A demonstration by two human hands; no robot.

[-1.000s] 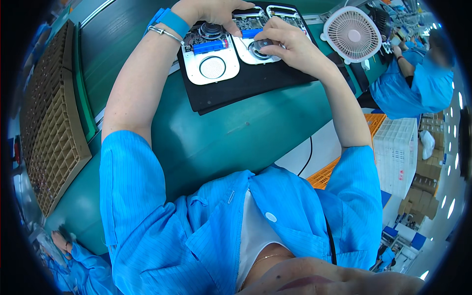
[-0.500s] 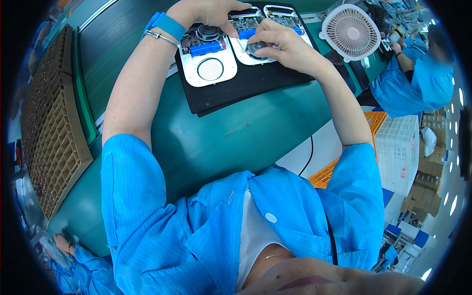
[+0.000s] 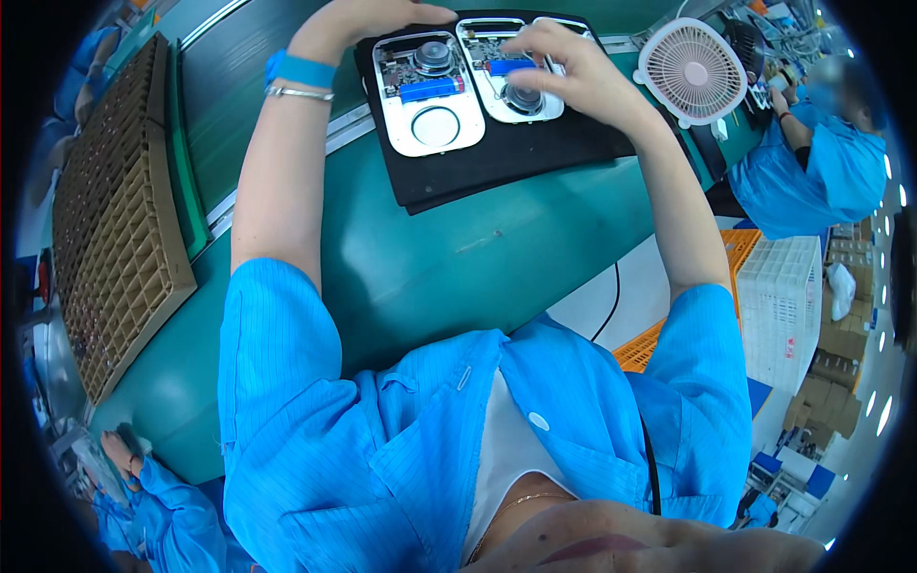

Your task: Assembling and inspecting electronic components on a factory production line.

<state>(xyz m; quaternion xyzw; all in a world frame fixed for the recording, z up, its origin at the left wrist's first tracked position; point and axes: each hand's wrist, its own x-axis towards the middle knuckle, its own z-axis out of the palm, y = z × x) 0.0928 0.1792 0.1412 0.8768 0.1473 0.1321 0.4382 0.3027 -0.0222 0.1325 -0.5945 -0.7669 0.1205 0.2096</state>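
Green table (image 3: 420, 286) takes up most of the view; cardboard divider tray (image 3: 124, 239) on its left side. Black mat (image 3: 535, 153) at the far part, pale fan (image 3: 693, 72) just right of it. Right hand (image 3: 585, 76) is over the right housing (image 3: 485, 92); grip apart, thumb and fingers spread, contact with the speaker unclear. Left hand (image 3: 368, 13) is cut by the top edge near the left housing (image 3: 406, 134); fingers stretched, can't tell its grip. Both white housings lie side by side on the mat, each with a blue battery (image 3: 432, 90). Right speaker (image 3: 523, 101) sits in the lower part of its housing; left speaker (image 3: 435, 57) lies up by the circuit board, off its round opening (image 3: 435, 126). Step looks like seating the right speaker; next move likely calls for a light, level press, wires clear.
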